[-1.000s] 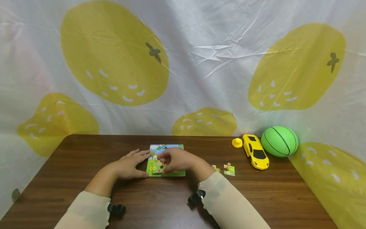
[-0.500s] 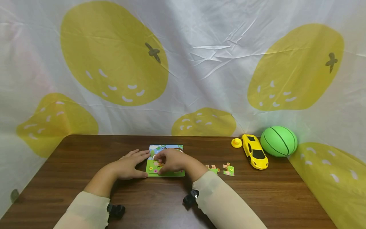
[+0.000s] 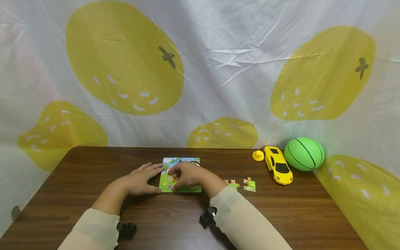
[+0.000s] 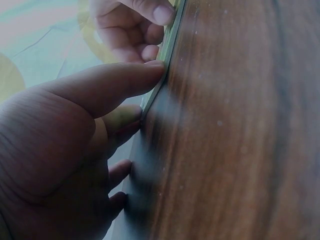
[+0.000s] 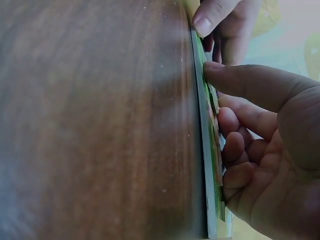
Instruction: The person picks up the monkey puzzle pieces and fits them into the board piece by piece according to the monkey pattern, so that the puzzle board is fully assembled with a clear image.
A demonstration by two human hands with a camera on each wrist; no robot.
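Note:
A small jigsaw board (image 3: 195,190) with a green lower border and blue sky lies flat on the table. My left hand (image 3: 140,180) spreads along its left side, thumb (image 4: 150,72) and fingertips resting at the edge. Over the board's middle, my right hand (image 3: 190,175) reaches down, thumb and index finger bent around a flowered green puzzle piece (image 3: 169,185) at the lower left. Its other fingers curl close over the board in the right wrist view, and the hand hides much of the picture. Two loose puzzle pieces (image 3: 250,184) lie right of the board, one partly behind my right forearm.
Toward the back right of the brown wooden table (image 3: 175,222) stand a yellow rubber duck (image 3: 258,156), a yellow toy car (image 3: 278,166) and a green ball (image 3: 304,154). A white curtain (image 3: 218,86) with yellow fruit prints hangs behind the table's far edge.
My right hand has shifted slightly left with the puzzle piece, toward the board's lower left corner, baring more of the nearer loose piece. The left hand has stayed in place.

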